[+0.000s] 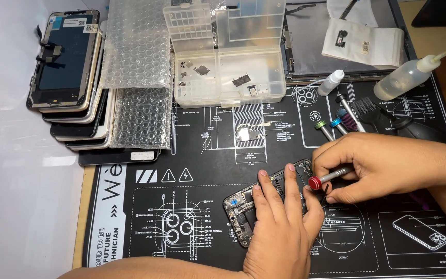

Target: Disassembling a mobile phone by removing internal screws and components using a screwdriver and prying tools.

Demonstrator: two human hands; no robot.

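Left hand (280, 227) flat on opened phone (243, 214), right hand (372, 165) pinching red-capped screwdriver (329, 178) above it. Tip slip likely gouges board; loose screw could roll beside phone.

— What colour is the mat (145, 206)?
— Black, covered in white line diagrams and lettering.
— And the screwdriver (330, 176) at centre right?
— Silver shaft, red cap. Three more (336, 124) above it: green, blue and purple collars.
— The box (228, 51) at the top?
— Clear plastic. The bubble wrap (138, 77) beside it is clear too, dotted all over.
— Upper left?
— Dark screens (65, 59) with pale gold edges.
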